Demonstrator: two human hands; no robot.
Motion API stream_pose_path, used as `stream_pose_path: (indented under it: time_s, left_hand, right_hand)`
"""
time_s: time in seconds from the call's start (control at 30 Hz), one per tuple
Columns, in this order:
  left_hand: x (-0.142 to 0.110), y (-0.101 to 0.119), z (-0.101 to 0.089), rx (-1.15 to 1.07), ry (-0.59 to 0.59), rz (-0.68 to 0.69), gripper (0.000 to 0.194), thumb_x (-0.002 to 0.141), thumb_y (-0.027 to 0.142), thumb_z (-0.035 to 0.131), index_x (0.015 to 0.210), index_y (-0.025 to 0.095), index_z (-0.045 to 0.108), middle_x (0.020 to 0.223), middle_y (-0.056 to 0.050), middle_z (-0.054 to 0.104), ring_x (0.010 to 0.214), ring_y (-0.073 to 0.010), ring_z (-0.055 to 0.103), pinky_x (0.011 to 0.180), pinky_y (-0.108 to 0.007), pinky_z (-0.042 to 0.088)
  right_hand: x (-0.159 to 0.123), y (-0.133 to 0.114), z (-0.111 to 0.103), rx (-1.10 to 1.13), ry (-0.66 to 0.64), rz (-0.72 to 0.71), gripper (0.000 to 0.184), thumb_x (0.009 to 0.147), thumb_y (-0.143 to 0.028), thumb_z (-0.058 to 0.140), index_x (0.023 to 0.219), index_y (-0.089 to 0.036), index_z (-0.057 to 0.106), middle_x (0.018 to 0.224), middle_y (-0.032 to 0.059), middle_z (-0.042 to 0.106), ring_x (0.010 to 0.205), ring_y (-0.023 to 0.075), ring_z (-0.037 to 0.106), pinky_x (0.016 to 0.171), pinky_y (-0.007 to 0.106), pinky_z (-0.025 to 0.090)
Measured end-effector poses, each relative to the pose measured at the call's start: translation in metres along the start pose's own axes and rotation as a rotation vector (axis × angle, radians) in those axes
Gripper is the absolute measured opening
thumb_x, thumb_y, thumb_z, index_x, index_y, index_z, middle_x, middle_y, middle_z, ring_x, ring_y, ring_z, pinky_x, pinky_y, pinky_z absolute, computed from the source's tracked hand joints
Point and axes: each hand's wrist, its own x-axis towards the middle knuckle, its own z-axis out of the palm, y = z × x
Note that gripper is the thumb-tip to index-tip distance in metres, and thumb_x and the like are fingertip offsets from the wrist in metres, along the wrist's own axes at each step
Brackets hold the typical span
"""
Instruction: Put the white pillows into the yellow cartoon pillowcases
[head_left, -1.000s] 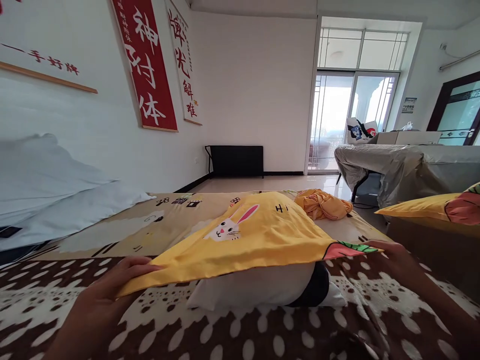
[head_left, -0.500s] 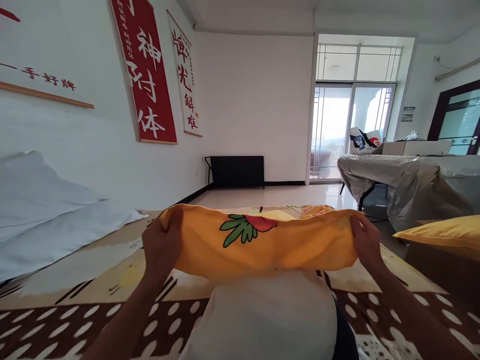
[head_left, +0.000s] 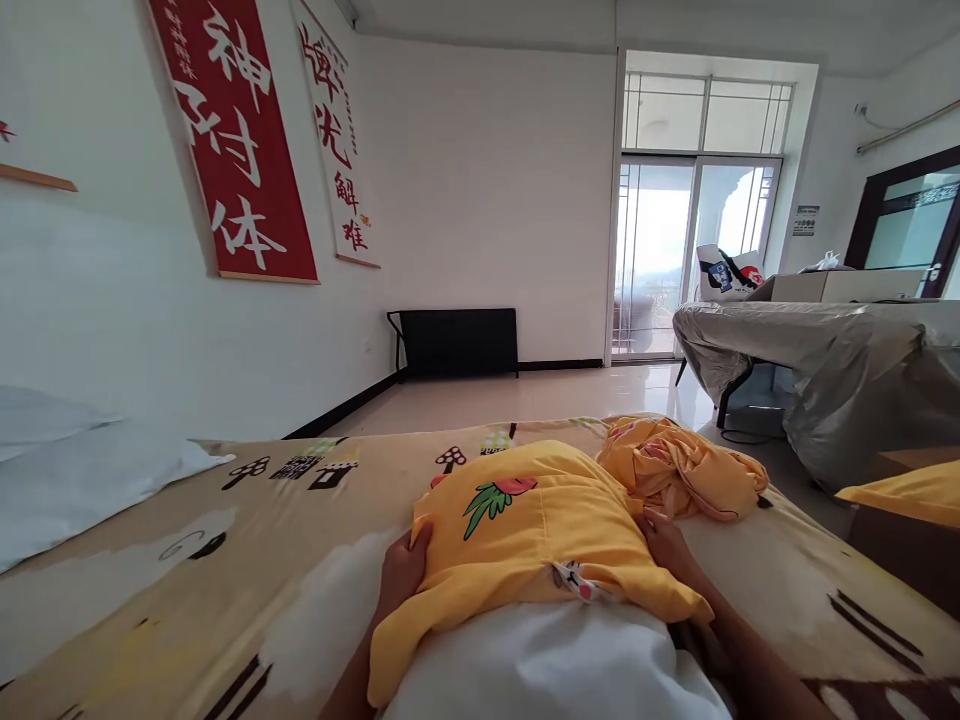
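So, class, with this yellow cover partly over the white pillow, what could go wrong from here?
The yellow cover lies rumpled over the white pillow and might bunch up. The left hand and right hand grip its opposite sides; uneven pulling could twist it. The crumpled orange cloth just beyond the right hand might get nudged.

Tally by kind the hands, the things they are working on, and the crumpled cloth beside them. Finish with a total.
Left hand and right hand: 2
Yellow carrot-print pillowcase: 1
White pillow: 1
Crumpled orange cloth: 1
Total: 5
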Motion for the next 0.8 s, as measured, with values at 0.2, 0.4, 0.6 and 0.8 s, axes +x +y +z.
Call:
stream_pose_path:
  time_s: [0.2, 0.4, 0.6, 0.8]
  left_hand:
    - [0.010, -0.014, 0.002, 0.041, -0.145, -0.008, 0.055, 0.067, 0.061, 0.047, 0.081, 0.011, 0.067, 0.075, -0.011, 0.070, 0.074, -0.0273, 0.065, 0.061, -0.031, 0.049]
    - [0.001, 0.022, -0.042, 0.190, 0.097, 0.140, 0.050, 0.058, 0.048, 0.051, 0.093, 0.013, 0.062, 0.084, -0.012, 0.066, 0.078, -0.0298, 0.061, 0.077, -0.041, 0.047]
    - [-0.082, 0.113, -0.105, 0.154, 0.082, 0.445, 0.040, 0.076, 0.055, 0.048, 0.092, 0.021, 0.063, 0.083, -0.005, 0.068, 0.072, -0.0189, 0.063, 0.063, -0.025, 0.050]
    - [-0.158, 0.142, -0.103, 0.290, -0.187, 0.908, 0.023, 0.088, 0.038, 0.048, 0.092, 0.025, 0.067, 0.090, -0.003, 0.070, 0.083, -0.0155, 0.065, 0.075, -0.020, 0.052]
  right_hand:
    - [0.005, 0.016, 0.004, -0.053, -0.043, 0.016, 0.040, 0.079, -0.053, 0.038, 0.060, -0.021, 0.052, 0.066, 0.0076, 0.066, 0.061, 0.0194, 0.055, 0.061, 0.032, 0.041]
    - [0.014, 0.001, -0.025, -0.007, 0.166, 0.052, 0.037, 0.074, -0.045, 0.046, 0.094, -0.017, 0.059, 0.068, 0.0036, 0.062, 0.062, 0.0201, 0.057, 0.060, 0.032, 0.045]
    - [-0.021, -0.085, -0.087, 0.169, 0.103, -0.194, 0.032, 0.084, -0.044, 0.045, 0.098, -0.018, 0.056, 0.088, 0.0083, 0.062, 0.074, 0.0178, 0.059, 0.066, 0.029, 0.050]
    - [-0.095, -0.129, -0.083, -0.088, -0.585, -0.831, 0.015, 0.078, -0.038, 0.058, 0.091, -0.038, 0.065, 0.069, -0.0040, 0.063, 0.071, 0.0170, 0.063, 0.060, 0.027, 0.050]
